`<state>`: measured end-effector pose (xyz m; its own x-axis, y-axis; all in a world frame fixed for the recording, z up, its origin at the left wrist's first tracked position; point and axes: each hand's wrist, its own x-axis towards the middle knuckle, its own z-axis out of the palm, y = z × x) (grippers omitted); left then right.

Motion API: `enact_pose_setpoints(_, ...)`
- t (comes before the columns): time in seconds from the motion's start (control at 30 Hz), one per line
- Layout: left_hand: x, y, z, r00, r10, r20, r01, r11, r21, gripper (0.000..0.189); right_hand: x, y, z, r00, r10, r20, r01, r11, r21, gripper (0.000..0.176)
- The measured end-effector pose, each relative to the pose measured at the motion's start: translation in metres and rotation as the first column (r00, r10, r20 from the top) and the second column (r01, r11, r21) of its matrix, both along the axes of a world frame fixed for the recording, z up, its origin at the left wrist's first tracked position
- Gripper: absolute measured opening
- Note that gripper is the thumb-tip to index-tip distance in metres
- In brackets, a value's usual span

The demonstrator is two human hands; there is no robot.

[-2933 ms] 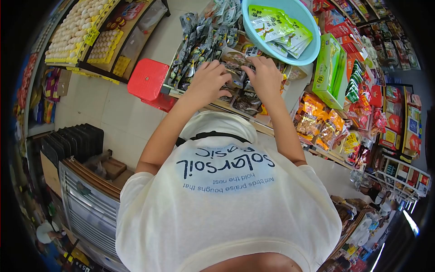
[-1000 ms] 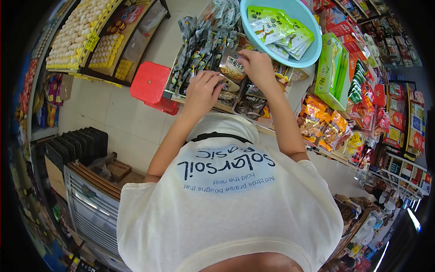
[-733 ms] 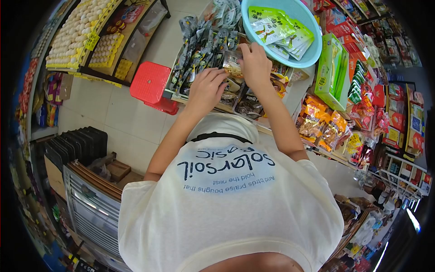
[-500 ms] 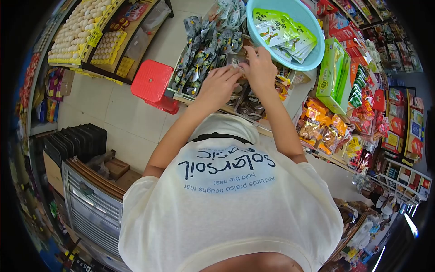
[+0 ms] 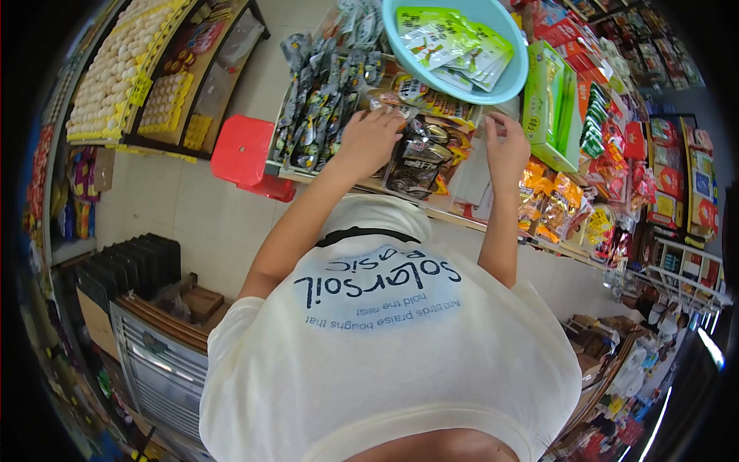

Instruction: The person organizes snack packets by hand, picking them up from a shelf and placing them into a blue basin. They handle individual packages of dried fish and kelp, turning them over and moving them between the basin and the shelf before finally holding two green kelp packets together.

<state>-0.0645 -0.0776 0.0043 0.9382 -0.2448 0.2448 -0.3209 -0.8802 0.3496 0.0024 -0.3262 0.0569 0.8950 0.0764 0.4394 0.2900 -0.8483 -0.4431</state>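
My left hand (image 5: pixel 369 144) lies with its fingers stretched over a clear snack packet (image 5: pixel 377 98) at the edge of a row of packets. Dark pouches with green and yellow print (image 5: pixel 319 115) stand crowded to its left. Between my hands is a stack of brown snack packets (image 5: pixel 423 158) in clear wrapping. My right hand (image 5: pixel 506 148) is raised to the right of this stack, its fingers loosely bent and apart, with nothing visible in them. Near it is a pale, flat surface (image 5: pixel 471 165).
A light blue basin (image 5: pixel 519 77) holding green-and-white packets (image 5: pixel 454 42) stands at the back. A green box (image 5: pixel 550 104) and orange snack bags (image 5: pixel 558 204) are on the right. A red stool (image 5: pixel 242 150) stands left of the display, near egg trays (image 5: pixel 115 85).
My right hand has left the packets beside my left hand and moved right. The brown packets between the hands are now uncovered. The whole view has shifted slightly.
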Motion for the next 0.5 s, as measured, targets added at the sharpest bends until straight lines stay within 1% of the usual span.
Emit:
enact_pose_setpoints(0.03, 0.002, 0.001, 0.000, 1.000, -0.006, -0.005, 0.006, 0.999, -0.033, 0.035, 0.000, -0.006, 0.002, 0.999, -0.044, 0.002, 0.044, 0.999, -0.024, 0.020)
enact_pose_setpoints(0.07, 0.001, 0.001, 0.000, 1.000, -0.013, -0.014, 0.013, 1.000, -0.021, 0.036, 0.000, -0.010, 0.003, 0.989, -0.139, -0.060, 0.129, 0.982, -0.136, 0.020)
enact_pose_setpoints(0.1, 0.000, 0.002, -0.003, 1.000, -0.027, -0.004, 0.027, 1.000, -0.011, 0.036, 0.001, -0.015, 0.000, 0.986, -0.161, -0.048, 0.153, 0.979, -0.138, 0.020)
enact_pose_setpoints(0.17, -0.003, 0.002, 0.000, 0.999, -0.024, 0.023, 0.024, 1.000, 0.000, 0.036, 0.009, -0.027, -0.019, 0.955, -0.278, -0.106, 0.225, 0.909, -0.351, 0.017)
enact_pose_setpoints(0.2, -0.005, 0.002, 0.002, 0.999, -0.037, 0.028, 0.037, 0.999, -0.001, 0.036, 0.016, -0.032, -0.027, 0.951, -0.276, -0.140, 0.217, 0.918, -0.333, 0.013)
enact_pose_setpoints(0.23, -0.007, 0.002, 0.005, 0.999, -0.020, 0.033, 0.021, 1.000, -0.016, 0.036, 0.022, -0.035, -0.035, 0.949, -0.285, -0.137, 0.227, 0.915, -0.332, 0.013)
enact_pose_setpoints(0.3, -0.010, 0.002, 0.010, 0.999, -0.004, 0.039, 0.005, 1.000, -0.030, 0.036, 0.036, -0.037, -0.050, 0.931, -0.262, -0.253, 0.149, 0.908, -0.392, 0.015)
enact_pose_setpoints(0.33, -0.012, 0.002, 0.012, 0.999, -0.001, 0.052, 0.004, 0.999, -0.047, 0.035, 0.043, -0.036, -0.060, 0.931, -0.264, -0.253, 0.152, 0.908, -0.390, 0.015)
enact_pose_setpoints(0.4, -0.015, 0.004, 0.017, 0.998, 0.004, 0.067, 0.000, 0.998, -0.061, 0.035, 0.056, -0.031, -0.074, 0.947, -0.237, -0.219, 0.137, 0.910, -0.390, 0.024)
enact_pose_setpoints(0.43, -0.018, 0.004, 0.020, 0.998, 0.009, 0.059, -0.005, 0.998, -0.060, 0.034, 0.058, -0.029, -0.078, 0.947, -0.235, -0.221, 0.136, 0.911, -0.389, 0.024)
enact_pose_setpoints(0.5, -0.023, 0.006, 0.024, 0.998, 0.019, 0.052, -0.015, 0.998, -0.058, 0.034, 0.062, -0.024, -0.081, 0.940, -0.273, -0.204, 0.177, 0.903, -0.391, 0.033)
